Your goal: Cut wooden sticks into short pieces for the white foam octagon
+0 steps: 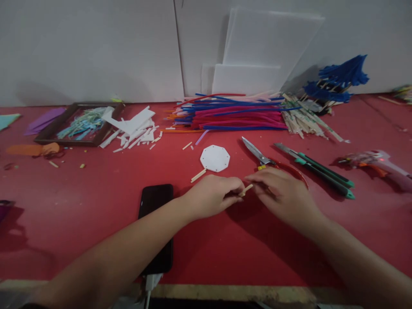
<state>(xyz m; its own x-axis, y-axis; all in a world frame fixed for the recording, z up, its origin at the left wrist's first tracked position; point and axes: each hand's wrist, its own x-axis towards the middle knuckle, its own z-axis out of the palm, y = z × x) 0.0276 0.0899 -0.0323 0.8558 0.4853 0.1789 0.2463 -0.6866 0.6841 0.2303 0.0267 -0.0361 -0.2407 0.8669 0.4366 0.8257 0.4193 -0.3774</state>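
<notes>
One short pale stick (247,189) is pinched between the thumb and fingers of my left hand (214,195), its free end pointing up toward my right hand (285,193). Its lower end disappears in my grip, and I can't make out whether a second piece sits there. My right fingertips come close to the free end, but they blur, so I can't tell whether they close on it or stand apart.

Beyond my left knuckles lies a white octagon (215,158) with small dots near its edge; more pale sticks (198,175) lie just beside it, close to my hand. My right hand covers part of the scissors (255,151): the blades show, and a red handle loop emerges behind my knuckles. To the right of them rest a green-and-black cutter (325,171) and a glue gun (370,159) with a red light, its handle cut off by the picture's edge.

My left forearm crosses a black phone (156,201), hiding its middle.

Farther back, a heap of coloured fuzzy stems (238,116) has ends too tangled to count. Left of it are white scraps (138,124) and a brown frame (69,142) holding pale strips (85,123); right of it, blue ruffled shapes (346,73) on sticks have their bases partly hidden. At the far left edge, a dark object (4,209) is too cropped to identify.
</notes>
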